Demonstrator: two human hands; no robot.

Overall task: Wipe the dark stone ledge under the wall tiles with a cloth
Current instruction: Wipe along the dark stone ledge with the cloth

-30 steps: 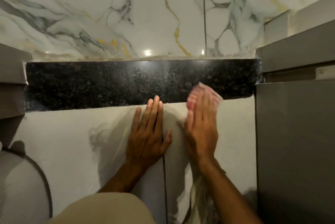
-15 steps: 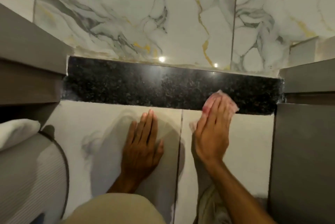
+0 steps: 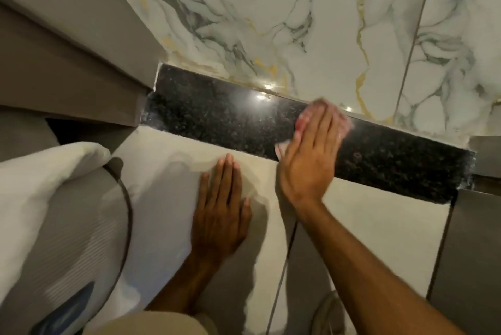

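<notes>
Taking the dark stone ledge (image 3: pixel 206 115) as the landmark, and going from left to right: off its left end a grey cabinet edge (image 3: pixel 81 69) is seen, and below that a folded white towel (image 3: pixel 40 172) lying over a ribbed grey seat back (image 3: pixel 67 240); one of each is counted. Below the ledge, on the pale wall panel (image 3: pixel 379 226), the left hand (image 3: pixel 221 210) is laid flat with fingers straight and close together, nothing being held; it is judged to be planted there as a brace while the body leans forward. Just to its right a dark vertical joint (image 3: pixel 284 267) divides the panel.

On the ledge itself, right of its middle, one pink cloth (image 3: pixel 329 114) is pressed down by the right hand (image 3: pixel 311 153), whose fingers are extended and slightly spread over it so that the palm's pressure is carried across the whole pad; the cloth's far edge reaches the seam where the marbled wall tiles (image 3: pixel 298 23) begin. Two tile joints are visible above. The stretch of ledge right of the cloth, up to a second grey cabinet (image 3: pixel 485 226), is judged yet to be covered. Two hands, one cloth and one ledge are counted.
</notes>
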